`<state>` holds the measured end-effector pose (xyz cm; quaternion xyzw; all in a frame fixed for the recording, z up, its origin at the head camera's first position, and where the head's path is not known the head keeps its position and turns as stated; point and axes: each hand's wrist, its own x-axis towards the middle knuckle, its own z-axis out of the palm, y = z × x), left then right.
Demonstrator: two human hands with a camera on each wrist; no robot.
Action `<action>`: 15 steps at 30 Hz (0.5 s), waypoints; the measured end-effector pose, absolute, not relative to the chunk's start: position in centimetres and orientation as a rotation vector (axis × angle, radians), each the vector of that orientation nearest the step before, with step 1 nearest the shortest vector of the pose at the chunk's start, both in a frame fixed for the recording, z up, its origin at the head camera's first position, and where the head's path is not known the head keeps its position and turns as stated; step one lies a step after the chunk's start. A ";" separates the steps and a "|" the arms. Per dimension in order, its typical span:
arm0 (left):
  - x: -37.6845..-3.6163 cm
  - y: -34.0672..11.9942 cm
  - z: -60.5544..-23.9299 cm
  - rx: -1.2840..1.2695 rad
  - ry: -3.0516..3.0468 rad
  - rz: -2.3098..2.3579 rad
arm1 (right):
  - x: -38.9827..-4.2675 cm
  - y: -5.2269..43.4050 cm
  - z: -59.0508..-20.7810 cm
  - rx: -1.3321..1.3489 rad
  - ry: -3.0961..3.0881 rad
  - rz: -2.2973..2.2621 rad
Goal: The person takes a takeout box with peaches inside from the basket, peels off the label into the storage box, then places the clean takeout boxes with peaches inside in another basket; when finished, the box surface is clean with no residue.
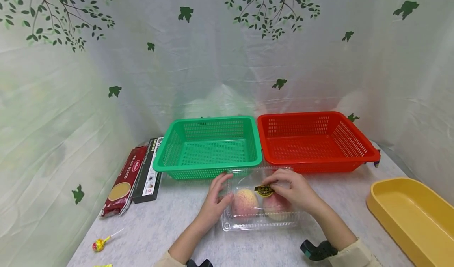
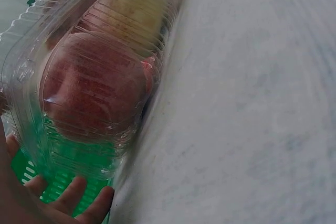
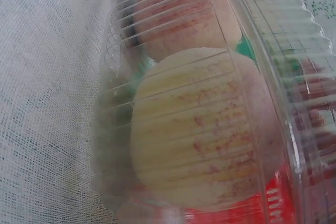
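Observation:
In the head view a clear plastic clamshell box (image 1: 244, 221) stands on the table, its lid down over two peaches, one on the left (image 1: 245, 202) and one on the right (image 1: 274, 208). A black and gold label (image 1: 264, 190) sits on the lid. My left hand (image 1: 214, 199) rests along the box's left side, fingers spread and fairly straight in the left wrist view. Over the lid's right half lies my right hand (image 1: 292, 188), fingers bent, thumb and fingertips at the label; whether they pinch or press it is hidden. The right wrist view shows a pale peach (image 3: 194, 129) through the ribbed wall.
Behind the box stand a green basket (image 1: 209, 167) and a red basket (image 1: 315, 161). A yellow tray (image 1: 411, 219) is at the right. To the left lie a dark red packet (image 1: 124, 180), a black and white box (image 1: 150, 176) and a lollipop (image 1: 100, 244).

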<state>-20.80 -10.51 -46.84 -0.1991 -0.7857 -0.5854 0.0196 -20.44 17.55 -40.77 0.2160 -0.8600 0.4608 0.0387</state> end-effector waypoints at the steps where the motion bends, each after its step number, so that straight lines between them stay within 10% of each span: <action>1: -20.8 -10.5 -46.8 -0.618 -2.438 -1.818 | -20.4 17.6 -40.8 0.659 -2.634 1.432; 15: -20.8 -10.5 -46.8 -0.612 -2.446 -1.813 | -20.4 18.1 -40.7 0.738 -2.519 1.572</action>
